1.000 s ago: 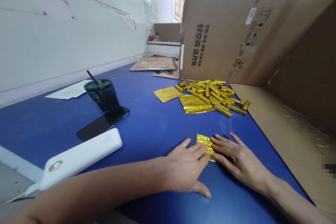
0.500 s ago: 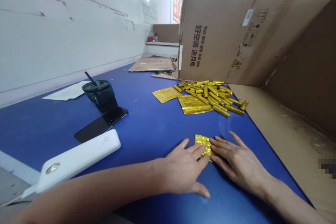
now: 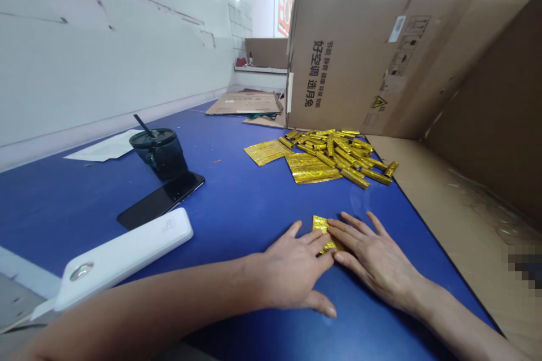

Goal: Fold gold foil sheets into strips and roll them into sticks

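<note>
The left hand (image 3: 292, 271) lies flat and open on the blue table (image 3: 237, 192), its fingertips just touching the edge of a folded gold foil packet (image 3: 320, 227), whose long axis runs away from the person, leaning slightly left. The right hand (image 3: 376, 259), also open and unclenched, rests its fingers over the packet's right side, making it the nearer hand. Farther off and to the right lies a heap of rolled gold foil tubes (image 3: 334, 152).

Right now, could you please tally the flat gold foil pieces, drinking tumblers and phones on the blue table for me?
Flat gold foil pieces: 3
Dark tumbler: 1
Black smartphone: 1
Total: 5
</note>
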### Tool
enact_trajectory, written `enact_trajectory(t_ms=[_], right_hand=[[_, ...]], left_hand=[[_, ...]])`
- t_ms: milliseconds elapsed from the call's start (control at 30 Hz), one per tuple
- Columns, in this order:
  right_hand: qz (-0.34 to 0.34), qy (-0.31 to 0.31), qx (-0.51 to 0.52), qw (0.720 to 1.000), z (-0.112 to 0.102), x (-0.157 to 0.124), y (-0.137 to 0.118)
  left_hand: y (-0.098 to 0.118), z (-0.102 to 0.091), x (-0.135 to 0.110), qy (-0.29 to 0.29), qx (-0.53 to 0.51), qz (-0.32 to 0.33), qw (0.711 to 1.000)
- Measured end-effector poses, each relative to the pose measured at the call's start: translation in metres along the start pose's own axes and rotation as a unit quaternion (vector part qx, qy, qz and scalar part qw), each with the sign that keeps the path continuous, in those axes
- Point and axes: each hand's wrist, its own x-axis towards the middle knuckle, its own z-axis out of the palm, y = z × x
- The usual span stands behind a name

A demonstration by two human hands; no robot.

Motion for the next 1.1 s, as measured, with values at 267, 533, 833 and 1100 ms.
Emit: enact_trajectory(t_ms=[267, 533, 833, 1100], right_hand=[[0.015, 0.017, -0.035, 0.999, 0.006, 0.002, 0.001], [0.034, 0.024, -0.055, 0.998, 0.007, 0.002, 0.004], [0.056, 0.003, -0.021, 0.998, 0.010, 0.001, 0.008], [0.045, 0.005, 0.053, 0.998, 0.007, -0.002, 0.009]], left_hand=[[0.001, -0.001, -0.001, 0.002, 0.004, 0.000, 1.000], [0.010, 0.002, -0.002, 0.006, -0.001, 0.019, 1.000], [0.018, 0.007, -0.001, 0.039, -0.064, -0.010, 0.997], [0.016, 0.008, -0.001, 0.043, -0.059, -0.005, 0.997]])
